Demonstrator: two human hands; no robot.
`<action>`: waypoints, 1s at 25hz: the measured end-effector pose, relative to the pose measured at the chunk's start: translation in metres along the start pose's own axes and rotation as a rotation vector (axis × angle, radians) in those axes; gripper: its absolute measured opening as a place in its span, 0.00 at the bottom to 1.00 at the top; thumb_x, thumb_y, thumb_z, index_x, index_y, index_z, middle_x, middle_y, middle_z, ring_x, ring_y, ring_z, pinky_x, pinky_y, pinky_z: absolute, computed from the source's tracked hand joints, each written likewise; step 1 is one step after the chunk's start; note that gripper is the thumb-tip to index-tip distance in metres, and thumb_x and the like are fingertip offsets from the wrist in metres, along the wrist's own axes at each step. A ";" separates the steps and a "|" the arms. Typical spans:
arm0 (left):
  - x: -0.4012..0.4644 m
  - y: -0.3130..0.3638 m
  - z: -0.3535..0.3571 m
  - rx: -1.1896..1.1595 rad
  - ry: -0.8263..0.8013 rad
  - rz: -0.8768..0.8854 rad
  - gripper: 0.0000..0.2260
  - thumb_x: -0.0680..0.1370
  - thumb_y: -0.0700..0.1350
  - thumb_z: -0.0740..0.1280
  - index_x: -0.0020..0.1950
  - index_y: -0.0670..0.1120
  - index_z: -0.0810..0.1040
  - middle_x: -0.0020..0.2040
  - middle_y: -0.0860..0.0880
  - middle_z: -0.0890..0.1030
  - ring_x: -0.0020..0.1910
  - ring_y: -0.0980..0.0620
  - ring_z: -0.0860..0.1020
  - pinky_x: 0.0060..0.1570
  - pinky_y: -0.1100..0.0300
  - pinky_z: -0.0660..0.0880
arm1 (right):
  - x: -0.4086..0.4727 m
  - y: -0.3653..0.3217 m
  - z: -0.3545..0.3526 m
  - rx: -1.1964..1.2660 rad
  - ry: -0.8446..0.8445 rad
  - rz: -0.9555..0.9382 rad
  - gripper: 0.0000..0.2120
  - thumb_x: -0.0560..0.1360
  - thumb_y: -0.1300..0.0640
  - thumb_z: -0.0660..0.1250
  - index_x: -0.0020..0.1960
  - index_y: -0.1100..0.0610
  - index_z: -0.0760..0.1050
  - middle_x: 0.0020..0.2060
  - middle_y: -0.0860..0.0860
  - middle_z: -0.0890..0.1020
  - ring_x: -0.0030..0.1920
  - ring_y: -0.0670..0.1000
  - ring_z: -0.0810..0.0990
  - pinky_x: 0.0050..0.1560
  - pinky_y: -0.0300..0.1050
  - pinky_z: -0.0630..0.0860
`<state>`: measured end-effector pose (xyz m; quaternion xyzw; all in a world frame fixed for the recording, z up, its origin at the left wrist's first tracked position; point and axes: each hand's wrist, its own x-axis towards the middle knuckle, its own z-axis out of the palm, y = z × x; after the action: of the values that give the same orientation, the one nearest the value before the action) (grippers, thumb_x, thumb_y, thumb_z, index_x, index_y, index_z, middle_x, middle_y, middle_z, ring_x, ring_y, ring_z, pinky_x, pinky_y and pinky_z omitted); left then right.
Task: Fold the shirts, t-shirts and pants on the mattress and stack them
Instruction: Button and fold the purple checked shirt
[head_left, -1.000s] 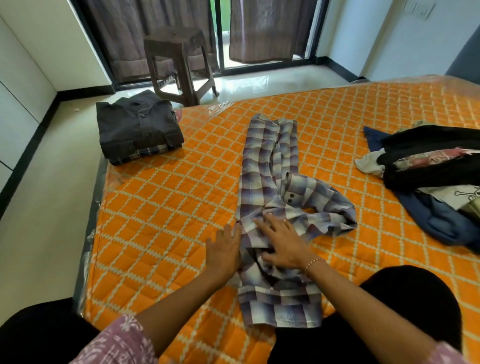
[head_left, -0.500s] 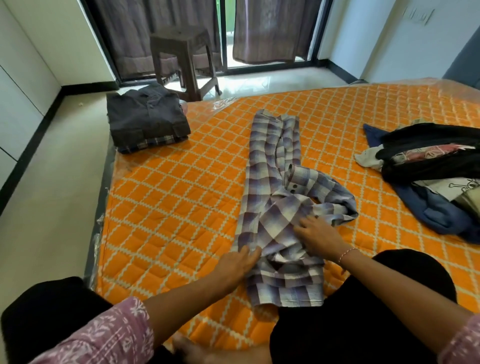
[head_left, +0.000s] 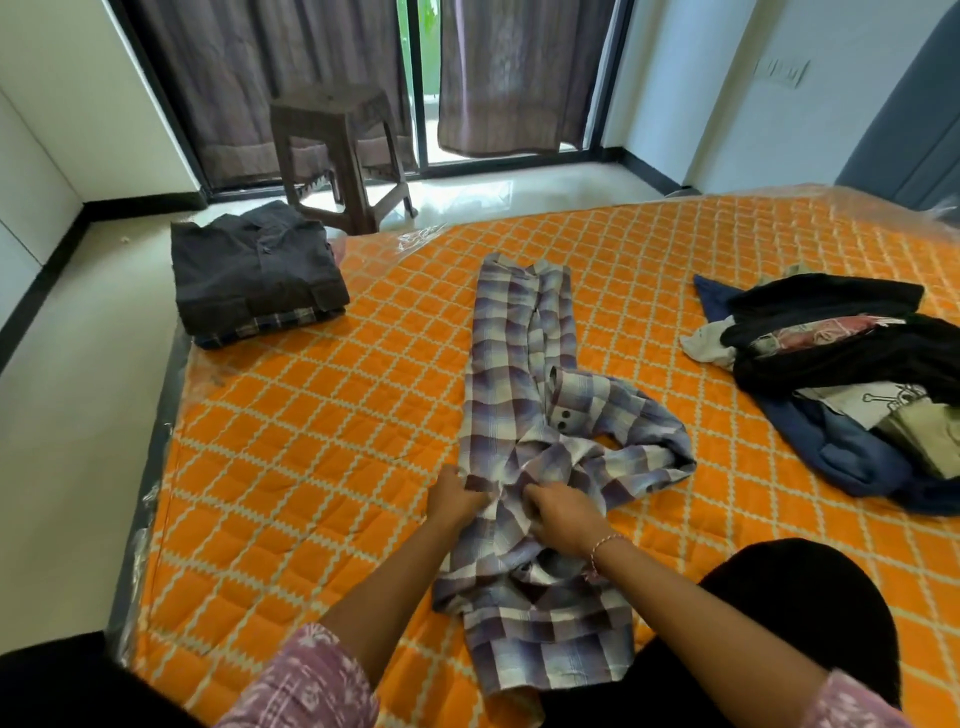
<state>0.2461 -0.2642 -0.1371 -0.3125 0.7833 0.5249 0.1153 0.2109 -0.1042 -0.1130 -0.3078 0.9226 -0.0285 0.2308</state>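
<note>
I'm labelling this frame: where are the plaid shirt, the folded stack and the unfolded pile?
plaid shirt (head_left: 519, 364), head view, upper body panel.
folded stack (head_left: 254, 270), head view, top dark shirt.
unfolded pile (head_left: 852, 358), head view, black garment.

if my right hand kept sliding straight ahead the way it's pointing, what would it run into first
Probably the plaid shirt's bunched sleeve with the buttoned cuff, lying just beyond the right hand, which already grips that shirt. Past it, only more plaid fabric, though the hand's exact heading is hard to judge.

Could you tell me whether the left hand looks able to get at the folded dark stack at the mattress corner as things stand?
Probably not without letting go first: the left hand grips the plaid shirt, and the folded dark stack lies far off toward the corner. Only bare mattress lies between them, though a lean forward looks needed.
</note>
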 end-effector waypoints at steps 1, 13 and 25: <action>0.005 -0.001 -0.002 0.032 -0.028 -0.009 0.22 0.73 0.41 0.72 0.64 0.41 0.68 0.62 0.40 0.73 0.58 0.40 0.74 0.52 0.51 0.74 | 0.001 0.004 -0.001 0.084 -0.054 0.009 0.06 0.74 0.60 0.63 0.50 0.58 0.73 0.51 0.58 0.79 0.50 0.58 0.77 0.45 0.47 0.71; 0.003 0.000 0.036 0.781 0.261 0.765 0.24 0.80 0.56 0.56 0.74 0.48 0.64 0.74 0.42 0.64 0.74 0.42 0.63 0.70 0.45 0.57 | 0.031 0.111 -0.038 0.541 0.504 0.876 0.38 0.75 0.45 0.66 0.77 0.58 0.51 0.73 0.61 0.58 0.72 0.63 0.58 0.66 0.64 0.62; 0.013 -0.039 0.051 0.988 0.193 0.820 0.29 0.81 0.62 0.45 0.77 0.48 0.60 0.76 0.45 0.60 0.76 0.46 0.56 0.71 0.46 0.49 | 0.020 0.180 -0.044 1.880 0.897 0.791 0.12 0.81 0.58 0.53 0.50 0.58 0.75 0.47 0.58 0.79 0.42 0.57 0.77 0.41 0.51 0.77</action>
<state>0.2516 -0.2333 -0.1945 0.0559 0.9951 0.0738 -0.0351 0.0772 0.0261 -0.1167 0.3431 0.5667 -0.7490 0.0108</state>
